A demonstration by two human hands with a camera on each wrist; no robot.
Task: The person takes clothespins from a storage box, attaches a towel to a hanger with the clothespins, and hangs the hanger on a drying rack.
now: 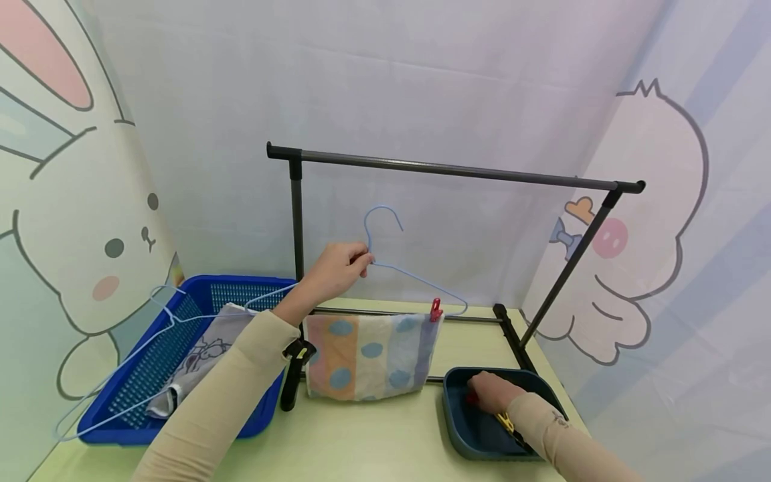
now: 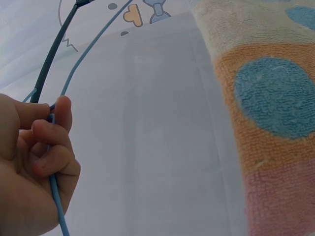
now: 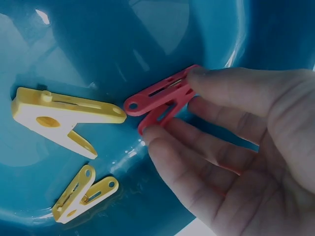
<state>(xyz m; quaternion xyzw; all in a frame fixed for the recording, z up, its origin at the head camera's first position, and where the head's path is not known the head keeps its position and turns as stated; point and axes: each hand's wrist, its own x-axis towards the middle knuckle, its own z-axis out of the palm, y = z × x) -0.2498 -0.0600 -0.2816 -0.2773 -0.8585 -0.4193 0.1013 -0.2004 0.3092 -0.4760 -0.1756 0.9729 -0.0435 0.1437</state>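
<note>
My left hand (image 1: 340,268) grips a light blue wire hanger (image 1: 415,276) just below its hook; in the left wrist view its fingers curl round the wire. A small towel (image 1: 370,355) with pastel stripes and blue dots hangs from the hanger. One red clothespin (image 1: 436,310) clips the towel's right corner to the wire; the left corner's fastening is hidden behind the forearm. Down in the dark blue basin (image 1: 458,435), my right hand (image 1: 496,393) pinches another red clothespin (image 3: 165,96) between thumb and fingers. Two yellow clothespins (image 3: 69,118) lie beside it in the basin.
A black clothes rack (image 1: 458,171) stands behind the towel, its bar higher than the hanger. At left, a blue plastic basket (image 1: 241,288) holds a folded grey cloth (image 1: 201,355), with another blue hanger (image 1: 114,371) lying across it. Cartoon-printed curtains surround the table.
</note>
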